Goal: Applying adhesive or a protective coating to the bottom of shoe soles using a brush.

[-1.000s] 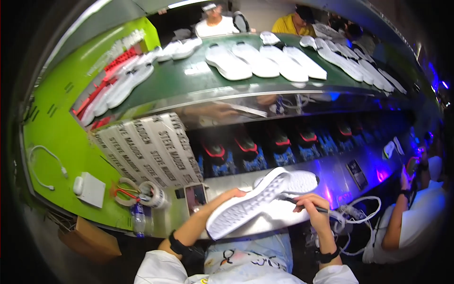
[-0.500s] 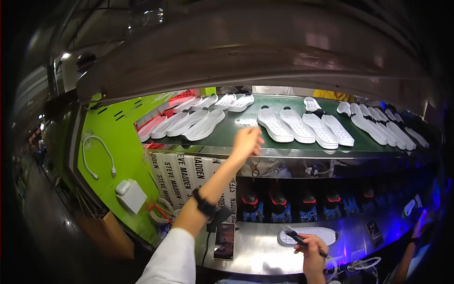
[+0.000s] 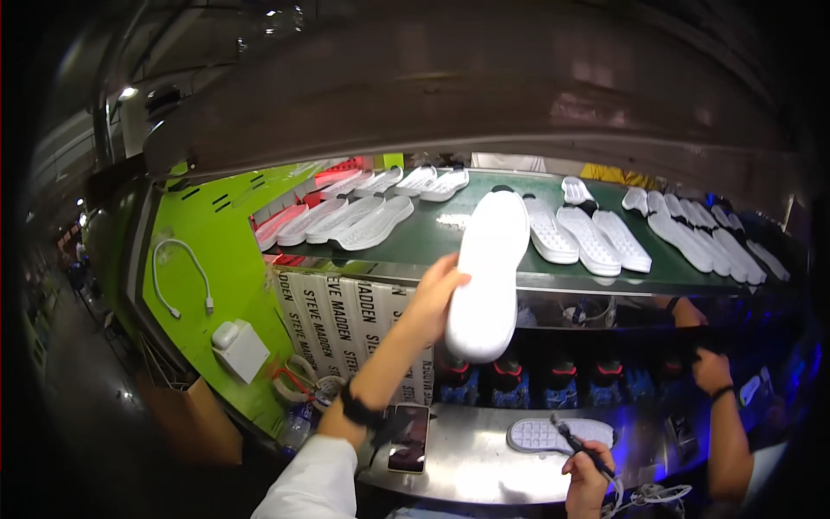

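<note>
The left hand point(image 3: 435, 294) is reaching up and away from the body, fingers wrapped round the edge of a white shoe sole point(image 3: 488, 272). The sole is held up on a slant, smooth side facing us, its heel end hanging low in front of the shelf edge and its toe end up over the green belt point(image 3: 424, 238). So it's in the air, not set down on the belt.

That arm has a white sleeve point(image 3: 303, 480) and a black wristband point(image 3: 356, 406) on it.

The right hand point(image 3: 588, 471) is down near the bottom, closed around a dark pen-like tool point(image 3: 577, 445), tip resting at a second white sole point(image 3: 558, 432) that lies tread-up on the metal workbench point(image 3: 484, 471). A phone point(image 3: 408, 437) lies flat on the bench to the left of that sole.

The belt further back is lined with rows of white soles point(image 3: 588, 238), more on the left with a few pinkish-red ones point(image 3: 281, 225) mixed in. On the green surface at far left there's a white cable point(image 3: 183, 277) and a small white box point(image 3: 238, 346).

Off to the right another person's hand point(image 3: 711, 368) is at the dark shelf under the belt; can't tell what it's holding, if anything.
</note>
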{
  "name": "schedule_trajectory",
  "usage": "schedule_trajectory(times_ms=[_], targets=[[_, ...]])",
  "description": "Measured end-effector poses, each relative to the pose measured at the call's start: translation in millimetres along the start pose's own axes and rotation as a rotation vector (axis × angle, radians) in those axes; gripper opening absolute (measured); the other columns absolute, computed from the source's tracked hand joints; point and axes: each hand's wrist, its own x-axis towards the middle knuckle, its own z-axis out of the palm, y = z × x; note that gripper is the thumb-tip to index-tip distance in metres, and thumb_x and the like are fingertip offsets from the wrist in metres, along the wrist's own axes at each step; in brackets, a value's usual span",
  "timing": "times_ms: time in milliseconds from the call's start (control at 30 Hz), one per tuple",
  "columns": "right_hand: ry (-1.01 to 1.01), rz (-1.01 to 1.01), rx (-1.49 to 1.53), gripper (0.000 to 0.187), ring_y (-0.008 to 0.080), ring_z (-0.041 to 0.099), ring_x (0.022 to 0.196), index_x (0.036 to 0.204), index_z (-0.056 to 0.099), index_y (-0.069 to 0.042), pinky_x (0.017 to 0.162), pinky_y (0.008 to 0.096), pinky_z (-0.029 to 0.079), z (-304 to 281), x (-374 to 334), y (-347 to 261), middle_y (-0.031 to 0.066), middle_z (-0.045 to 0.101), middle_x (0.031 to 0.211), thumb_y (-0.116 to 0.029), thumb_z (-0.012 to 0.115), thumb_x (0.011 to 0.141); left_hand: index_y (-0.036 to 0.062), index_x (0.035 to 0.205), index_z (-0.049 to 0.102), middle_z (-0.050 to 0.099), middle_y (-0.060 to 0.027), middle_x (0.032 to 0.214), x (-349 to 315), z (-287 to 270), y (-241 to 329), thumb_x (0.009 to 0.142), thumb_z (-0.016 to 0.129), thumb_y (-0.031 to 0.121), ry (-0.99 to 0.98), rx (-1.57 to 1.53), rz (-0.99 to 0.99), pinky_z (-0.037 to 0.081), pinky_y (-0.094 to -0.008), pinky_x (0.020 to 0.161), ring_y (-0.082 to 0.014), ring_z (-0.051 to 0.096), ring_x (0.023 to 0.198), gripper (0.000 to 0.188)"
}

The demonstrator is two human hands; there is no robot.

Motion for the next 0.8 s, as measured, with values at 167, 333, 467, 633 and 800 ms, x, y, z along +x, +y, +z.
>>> schedule_trajectory(times_ms=[167,333,467,633,800], targets=[[-0.242,0.094,-0.160,0.016,0.0223,0.063,0.075,0.091,0.061,0.004,0.069,0.0312,0.052,17,-17,0,0.0214,0.063,0.099,0.006,0.059,0.075,-0.0040,0.140,0.026,0.046,-0.0250,0.131,-174,-4,-74,0.076,0.054,0.033,-0.028,-0.772,-0.589,0.044,-0.0484,0.098,-0.0375,0.048,0.120,0.078],[-0.350,-0.225,-0.929,0.020,0.0212,0.063,0.078,0.092,0.067,0.000,0.070,0.0288,0.050,38,-6,14,0.0102,0.068,0.094,0.000,0.067,0.073,0.0032,0.141,0.029,0.042,-0.0213,0.137,-259,3,-170,0.090,0.038,0.056,-0.201,-1.169,-0.898,0.038,-0.0490,0.102,-0.0381,0.046,0.122,0.074],[-0.724,-0.516,-0.878,0.019,0.0250,0.062,0.074,0.090,0.067,-0.002,0.068,0.0296,0.050,39,-18,29,0.0109,0.067,0.093,-0.002,0.069,0.072,0.0032,0.136,0.038,0.049,-0.0177,0.131,-271,-1,-192,0.097,0.029,0.039,0.248,-0.959,-0.802,0.041,-0.0412,0.101,-0.0299,0.056,0.111,0.053],[-0.280,-0.196,-0.959,0.017,0.0246,0.064,0.080,0.091,0.067,-0.003,0.072,0.0300,0.051,36,-33,38,0.0117,0.067,0.097,-0.003,0.068,0.074,0.0019,0.131,0.042,0.054,-0.0204,0.123,-251,-3,-188,0.096,0.032,0.042,0.260,-1.075,-0.842,0.050,-0.0455,0.089,-0.0378,0.060,0.101,0.054],[-0.661,0.000,-0.699,0.017,0.0237,0.064,0.083,0.091,0.068,-0.004,0.076,0.0317,0.051,43,-31,38,0.0109,0.067,0.100,-0.003,0.068,0.074,0.0037,0.135,0.037,0.052,-0.0260,0.119,-226,5,-179,0.091,0.033,0.056,0.013,-1.089,-0.709,0.049,-0.0525,0.086,-0.0403,0.057,0.103,0.068]])
